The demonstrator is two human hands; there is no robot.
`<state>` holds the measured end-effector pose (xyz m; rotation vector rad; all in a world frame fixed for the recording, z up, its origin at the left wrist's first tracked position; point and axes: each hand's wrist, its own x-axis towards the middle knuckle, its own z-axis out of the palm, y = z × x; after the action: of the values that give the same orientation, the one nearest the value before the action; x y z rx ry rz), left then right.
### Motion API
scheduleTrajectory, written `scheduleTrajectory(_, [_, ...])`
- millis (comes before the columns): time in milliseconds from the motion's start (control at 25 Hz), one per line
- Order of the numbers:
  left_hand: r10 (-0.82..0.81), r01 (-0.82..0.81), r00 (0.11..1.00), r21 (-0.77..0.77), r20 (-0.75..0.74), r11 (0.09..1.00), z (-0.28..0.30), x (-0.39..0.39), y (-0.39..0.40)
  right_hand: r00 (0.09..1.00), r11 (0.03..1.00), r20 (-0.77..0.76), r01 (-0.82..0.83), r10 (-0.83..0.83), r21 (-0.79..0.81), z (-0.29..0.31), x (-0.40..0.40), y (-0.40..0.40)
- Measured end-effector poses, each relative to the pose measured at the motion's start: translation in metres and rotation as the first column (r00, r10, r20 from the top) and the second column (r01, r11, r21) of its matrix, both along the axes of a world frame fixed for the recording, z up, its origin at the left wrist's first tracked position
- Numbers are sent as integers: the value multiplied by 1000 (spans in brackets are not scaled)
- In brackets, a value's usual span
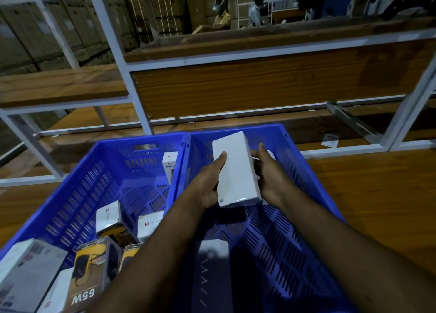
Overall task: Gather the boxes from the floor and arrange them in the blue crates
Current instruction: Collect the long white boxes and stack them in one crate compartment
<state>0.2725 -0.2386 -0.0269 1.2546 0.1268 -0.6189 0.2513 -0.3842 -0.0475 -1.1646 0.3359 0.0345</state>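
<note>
Both hands hold a white box over the right crate, placement pending.

Left hand grips the long white box with thumb on top and fingers curled under; right hand wraps its far edge. The box hangs above the right blue crate, not yet down. I'd lay it flat along a wall, beside the dark box already on the floor of that crate, to save room. Box: smooth glossy card, crisp rectangular. Crates: rigid slotted plastic. Left blue crate has several small cartons lying loose.
</note>
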Motion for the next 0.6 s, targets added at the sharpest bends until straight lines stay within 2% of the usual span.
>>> scheduleTrajectory(160, [125, -125, 992, 60, 8, 990, -5, 3, -2, 988, 997, 147, -32, 42, -70, 5, -4, 2])
scheduleTrajectory(280, [109, -111, 993, 45, 37, 993, -9, 6, 1, 968, 994, 240, -58, 80, -97, 5, -5, 4])
scheduleTrajectory(360, [80, -79, 996, -12, 51, 997, -6, 4, 2, 965, 990, 248, -49, 82, -136, 4, -4, 5])
scheduleTrajectory(440, [33, -33, 997, 0, 67, 999, -3, 2, 2, 973, 981, 225, -7, 51, -193, 5, -4, 7])
scheduleTrajectory(600, [-89, 89, 996, -53, 2, 995, 5, -3, 0, 987, 945, 158, 70, -20, -320, 6, -6, 8])
